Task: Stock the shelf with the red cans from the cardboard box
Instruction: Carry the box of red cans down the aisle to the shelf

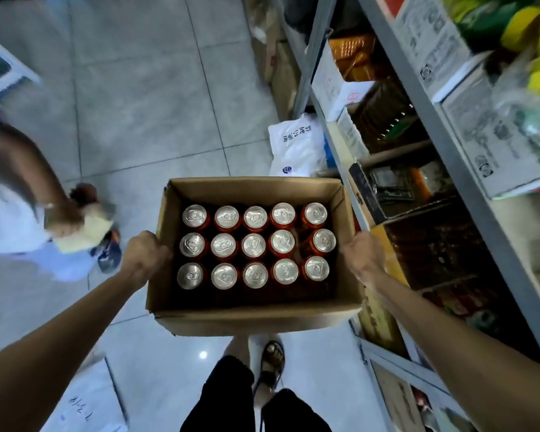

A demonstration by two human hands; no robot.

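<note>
An open cardboard box [250, 318] hangs above the tiled floor in front of me, held at both sides. Inside stand several red cans [253, 246] with silver tops, packed upright in three rows. My left hand [144, 252] grips the box's left wall. My right hand [363, 254] grips its right wall. The metal shelf [430, 120] runs along the right, its levels crowded with cartons and packets.
Another person in a white top [16, 210] stands at the left, holding something yellowish. A white plastic bag [295, 145] lies on the floor by the shelf's foot. My sandalled foot [272, 360] is below the box. A white carton [88, 400] sits bottom left.
</note>
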